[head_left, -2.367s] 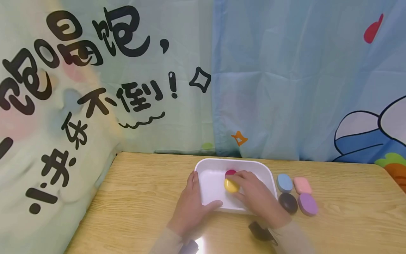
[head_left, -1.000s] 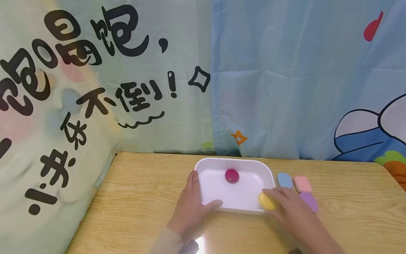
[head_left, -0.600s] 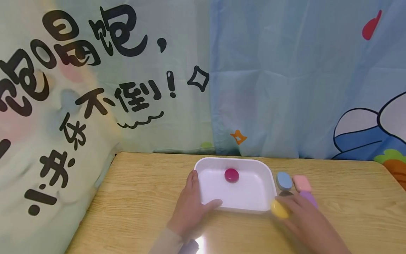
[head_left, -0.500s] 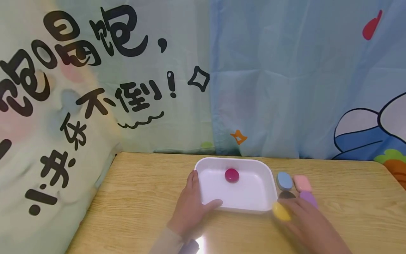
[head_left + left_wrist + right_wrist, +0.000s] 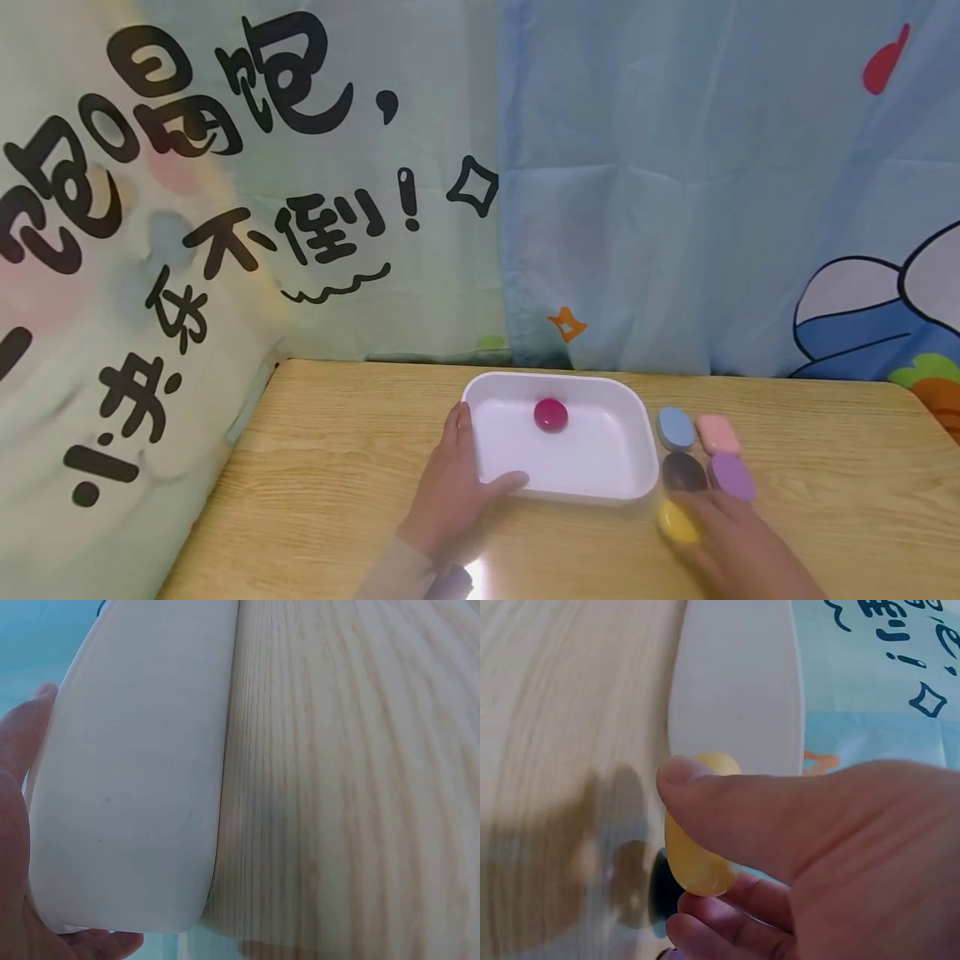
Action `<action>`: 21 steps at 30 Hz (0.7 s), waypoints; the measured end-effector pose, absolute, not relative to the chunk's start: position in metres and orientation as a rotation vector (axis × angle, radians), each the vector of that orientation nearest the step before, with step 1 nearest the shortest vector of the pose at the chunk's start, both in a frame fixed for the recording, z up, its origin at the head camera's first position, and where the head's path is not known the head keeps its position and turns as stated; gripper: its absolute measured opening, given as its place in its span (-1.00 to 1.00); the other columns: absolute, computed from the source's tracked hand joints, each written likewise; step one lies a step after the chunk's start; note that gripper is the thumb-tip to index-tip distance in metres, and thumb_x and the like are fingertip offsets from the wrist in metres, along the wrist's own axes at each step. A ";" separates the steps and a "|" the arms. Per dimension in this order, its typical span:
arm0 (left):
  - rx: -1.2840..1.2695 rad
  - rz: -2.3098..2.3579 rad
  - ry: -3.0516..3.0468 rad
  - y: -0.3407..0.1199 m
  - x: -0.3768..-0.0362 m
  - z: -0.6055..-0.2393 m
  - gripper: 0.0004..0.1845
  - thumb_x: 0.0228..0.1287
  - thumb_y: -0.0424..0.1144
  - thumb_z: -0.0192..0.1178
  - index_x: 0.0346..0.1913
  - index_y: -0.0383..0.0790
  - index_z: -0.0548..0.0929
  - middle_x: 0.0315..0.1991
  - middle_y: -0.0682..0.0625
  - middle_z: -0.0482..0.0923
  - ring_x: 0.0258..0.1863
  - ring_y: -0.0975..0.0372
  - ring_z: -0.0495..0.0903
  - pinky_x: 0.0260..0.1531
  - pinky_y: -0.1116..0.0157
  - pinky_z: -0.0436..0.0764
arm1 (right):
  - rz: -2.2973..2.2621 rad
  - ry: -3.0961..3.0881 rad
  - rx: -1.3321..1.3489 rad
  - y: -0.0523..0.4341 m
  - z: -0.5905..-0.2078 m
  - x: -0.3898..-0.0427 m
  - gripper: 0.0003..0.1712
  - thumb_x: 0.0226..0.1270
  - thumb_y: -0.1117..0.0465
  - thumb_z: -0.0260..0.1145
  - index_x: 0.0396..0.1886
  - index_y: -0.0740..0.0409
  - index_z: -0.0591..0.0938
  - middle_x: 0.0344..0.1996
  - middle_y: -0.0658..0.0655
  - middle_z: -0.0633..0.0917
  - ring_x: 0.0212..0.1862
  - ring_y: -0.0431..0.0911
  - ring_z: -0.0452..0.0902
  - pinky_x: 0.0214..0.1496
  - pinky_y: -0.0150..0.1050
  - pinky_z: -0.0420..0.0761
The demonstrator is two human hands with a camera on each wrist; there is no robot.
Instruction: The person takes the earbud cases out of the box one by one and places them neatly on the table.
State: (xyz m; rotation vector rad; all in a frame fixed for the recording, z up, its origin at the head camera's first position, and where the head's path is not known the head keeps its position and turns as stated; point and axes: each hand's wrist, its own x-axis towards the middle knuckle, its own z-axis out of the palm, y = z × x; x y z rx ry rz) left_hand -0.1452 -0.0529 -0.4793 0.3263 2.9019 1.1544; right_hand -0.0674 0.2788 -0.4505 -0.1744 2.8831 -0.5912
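Yellow pebble [image 5: 697, 859]: pinched in my right hand [image 5: 738, 546], thumb over the top and fingers curled beneath; it sits low over the table [image 5: 337, 467], just off the near right corner of the white tray [image 5: 577, 496].
Weight: I judge it light, since 2 or 3 fingertips carry it without strain.
Surface: smooth and rounded, probably a little slippery, so the thumb has to stay pressed flat across its broad face.
Stiffness: looks hard and solid, with no dent under my thumb; I would not expect it to break easily.
Best hold: across the 2 flat faces, thumb on one and fingers on the other, as I have it now.
Left hand [image 5: 450, 492]: steadying the tray at its near left corner, palm against the outside wall [image 5: 135, 787] and thumb hooked over the near rim.
Red pebble [image 5: 551, 414]: lying alone inside the tray, toward its far wall.
Other pebbles: 4 on the table just right of the tray, a blue one [image 5: 676, 428], a pink one [image 5: 717, 434], a dark one [image 5: 683, 472] and a purple one [image 5: 731, 477].
Hidden: the lower half of the yellow pebble is covered by my fingers, so I cannot tell whether it touches the table yet.
Hard to make out: my right hand is blurred in the head view, and the left wrist view shows only tray wall and wood grain.
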 end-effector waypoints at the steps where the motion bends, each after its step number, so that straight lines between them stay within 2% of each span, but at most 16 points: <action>1: 0.328 1.155 2.903 -0.053 -0.145 -0.480 0.28 0.09 0.40 0.32 0.59 -0.37 -0.05 0.57 -0.19 0.00 0.27 -0.19 0.44 0.28 -0.05 0.44 | -0.585 2.885 -0.180 0.280 -0.453 -0.068 -0.38 0.31 0.05 0.41 0.30 0.23 0.55 0.10 0.27 0.62 0.14 0.24 0.52 0.12 0.27 0.51; 8: 0.341 1.159 2.904 -0.054 -0.146 -0.480 0.28 0.10 0.40 0.31 0.59 -0.38 -0.04 0.57 -0.19 0.00 0.29 -0.17 0.43 0.29 -0.03 0.44 | -0.596 2.877 -0.241 0.287 -0.467 -0.069 -0.38 0.26 0.05 0.45 0.26 0.21 0.58 0.16 0.33 0.61 0.19 0.31 0.50 0.13 0.30 0.49; 13: 0.340 1.153 2.910 -0.053 -0.146 -0.479 0.27 0.10 0.40 0.31 0.59 -0.38 -0.04 0.57 -0.18 0.00 0.27 -0.16 0.44 0.28 -0.02 0.45 | -0.581 2.806 -0.196 0.290 -0.470 -0.072 -0.34 0.26 0.02 0.45 0.29 0.20 0.56 0.20 0.29 0.60 0.23 0.30 0.47 0.17 0.31 0.47; 21: 0.318 1.160 2.887 -0.053 -0.145 -0.478 0.28 0.09 0.38 0.33 0.59 -0.37 -0.05 0.58 -0.19 -0.01 0.31 -0.15 0.40 0.31 -0.03 0.42 | -0.582 2.783 -0.157 0.291 -0.469 -0.072 -0.33 0.22 0.02 0.47 0.28 0.20 0.57 0.10 0.21 0.65 0.16 0.21 0.53 0.16 0.27 0.49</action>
